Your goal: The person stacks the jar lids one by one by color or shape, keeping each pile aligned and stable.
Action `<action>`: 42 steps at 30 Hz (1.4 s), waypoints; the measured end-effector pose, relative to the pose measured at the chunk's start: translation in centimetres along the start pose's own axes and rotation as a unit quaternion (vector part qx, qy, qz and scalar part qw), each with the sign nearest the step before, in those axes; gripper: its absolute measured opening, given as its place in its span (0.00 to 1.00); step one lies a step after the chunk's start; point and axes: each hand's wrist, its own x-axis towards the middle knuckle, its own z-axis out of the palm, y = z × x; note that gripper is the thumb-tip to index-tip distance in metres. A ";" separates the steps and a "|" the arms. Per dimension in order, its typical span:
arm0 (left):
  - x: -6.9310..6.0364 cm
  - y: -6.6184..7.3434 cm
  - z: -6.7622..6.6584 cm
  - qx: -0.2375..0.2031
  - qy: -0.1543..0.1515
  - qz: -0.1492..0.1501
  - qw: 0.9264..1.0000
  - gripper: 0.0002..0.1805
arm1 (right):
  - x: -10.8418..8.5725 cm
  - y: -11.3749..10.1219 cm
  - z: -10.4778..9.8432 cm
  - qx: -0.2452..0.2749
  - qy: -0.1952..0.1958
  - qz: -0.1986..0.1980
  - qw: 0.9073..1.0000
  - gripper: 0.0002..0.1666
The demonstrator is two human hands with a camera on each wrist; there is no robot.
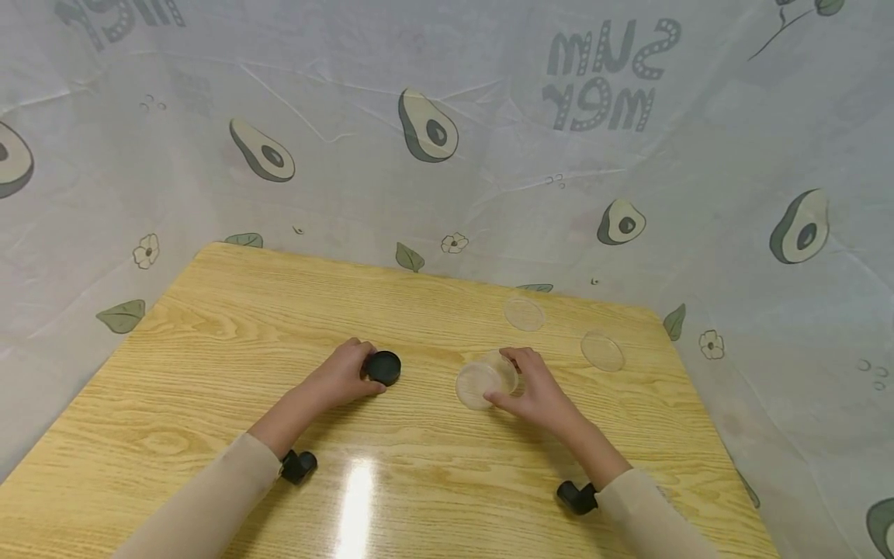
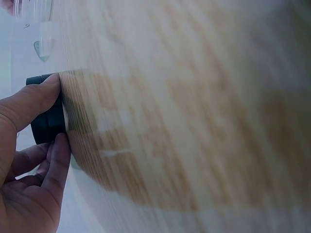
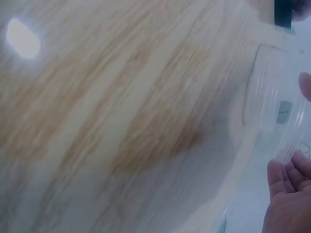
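- Left grip (image 1: 341, 377) pinches the black puck (image 1: 383, 368) by its sides, at the tub's (image 1: 476, 386) 9 o'clock; likely stiff, light.
- Right grip (image 1: 535, 394) pinches the clear tub; probably thin, slippery, easily dented: take its sides gently.

pale avocado-print sheet (image 1: 489, 202) behind glossy wood-grain table (image 1: 433, 466)

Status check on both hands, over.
Left hand gripping black round object. Right hand holding clear container. Two clear discs lie farther back; no obstruction visible between hands.
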 end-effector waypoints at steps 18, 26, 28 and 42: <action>-0.1 0.1 0.2 -0.002 -0.001 -0.010 1.000 0.25 | 0.2 -1.5 1.1 -0.021 -0.022 -0.025 0.999 0.49; -0.2 0.2 0.2 -0.003 -0.002 -0.011 1.000 0.24 | 0.2 -1.4 1.3 -0.041 -0.023 -0.032 0.998 0.48; -0.2 0.3 0.2 -0.003 -0.002 -0.011 1.000 0.23 | 0.1 -1.4 1.3 -0.041 -0.022 -0.032 0.998 0.47; -0.2 0.4 0.2 -0.004 0.001 -0.011 1.000 0.23 | 0.1 -1.4 1.3 -0.046 -0.021 -0.032 0.998 0.47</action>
